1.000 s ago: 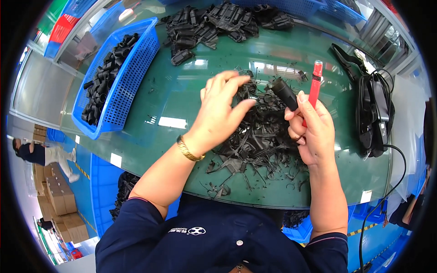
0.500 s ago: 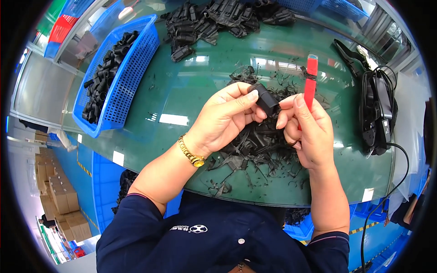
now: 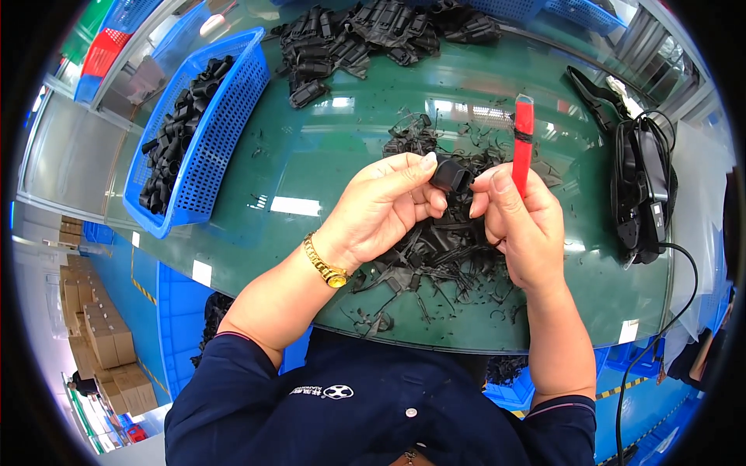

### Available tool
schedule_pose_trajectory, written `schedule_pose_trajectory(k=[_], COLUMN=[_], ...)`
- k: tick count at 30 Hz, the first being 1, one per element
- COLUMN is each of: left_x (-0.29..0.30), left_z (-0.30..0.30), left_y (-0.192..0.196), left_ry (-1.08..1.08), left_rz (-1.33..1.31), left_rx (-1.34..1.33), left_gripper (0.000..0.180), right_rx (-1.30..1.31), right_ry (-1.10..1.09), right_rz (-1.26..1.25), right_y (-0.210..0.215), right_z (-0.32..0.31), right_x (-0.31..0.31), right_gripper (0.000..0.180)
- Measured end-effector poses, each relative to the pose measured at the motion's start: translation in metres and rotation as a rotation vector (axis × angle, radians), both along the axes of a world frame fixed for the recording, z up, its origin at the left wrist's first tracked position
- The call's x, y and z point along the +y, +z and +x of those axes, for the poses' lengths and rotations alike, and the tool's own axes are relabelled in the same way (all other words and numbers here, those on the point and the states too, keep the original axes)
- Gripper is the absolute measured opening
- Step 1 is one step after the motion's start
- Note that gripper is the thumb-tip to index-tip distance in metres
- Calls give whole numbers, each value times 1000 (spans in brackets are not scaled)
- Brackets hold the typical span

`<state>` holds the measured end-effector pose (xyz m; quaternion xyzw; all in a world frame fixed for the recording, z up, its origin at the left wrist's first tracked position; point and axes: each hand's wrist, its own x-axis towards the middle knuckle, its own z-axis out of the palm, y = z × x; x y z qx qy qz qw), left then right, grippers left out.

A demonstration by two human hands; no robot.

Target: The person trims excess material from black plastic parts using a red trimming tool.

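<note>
Between the thumb and fingers of my left hand (image 3: pixel 388 198) is a small black moulded part (image 3: pixel 451 175), its open end tilted toward the right. My right hand (image 3: pixel 524 221) is closed round a red-handled tool (image 3: pixel 522 140), whose handle sticks up past the thumb with a black band wound on it. The tool's working end is hidden by my fingers. The right fingertips sit close beside the part's open end; whether they touch it I cannot tell. Below both hands lies a heap of thin black scraps (image 3: pixel 443 248) on the green tabletop (image 3: pixel 311 272).
A blue perforated basket (image 3: pixel 225 116) full of black parts stands at the left. Untrimmed-looking black parts (image 3: pixel 357 39) are piled at the far edge. On the right lies a black bag-like item (image 3: pixel 645 186) with a cable. Blue baskets (image 3: pixel 583 12) line the back.
The black part has been turned in my left fingers, so its open end now shows. My right hand and the red-handled tool have shifted slightly left.
</note>
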<state>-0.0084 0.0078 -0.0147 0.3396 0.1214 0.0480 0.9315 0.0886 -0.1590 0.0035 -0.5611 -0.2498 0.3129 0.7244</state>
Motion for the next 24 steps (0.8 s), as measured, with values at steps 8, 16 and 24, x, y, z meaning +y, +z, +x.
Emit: schedule_pose_trajectory(k=[8, 16, 24], left_x=[0, 1, 1], left_z=[-3, 0, 0], left_y=[2, 5, 7], left_ry=[-65, -99, -119], left_rz=[-117, -317, -335], left_rx=[96, 181, 184], left_gripper=[23, 25, 27], right_rx=[4, -249, 47], right_ry=[5, -204, 10], right_rz=[22, 169, 466], right_y=[0, 1, 8], right_z=[0, 10, 11], right_x=[-2, 0, -6], right_gripper=[22, 43, 25])
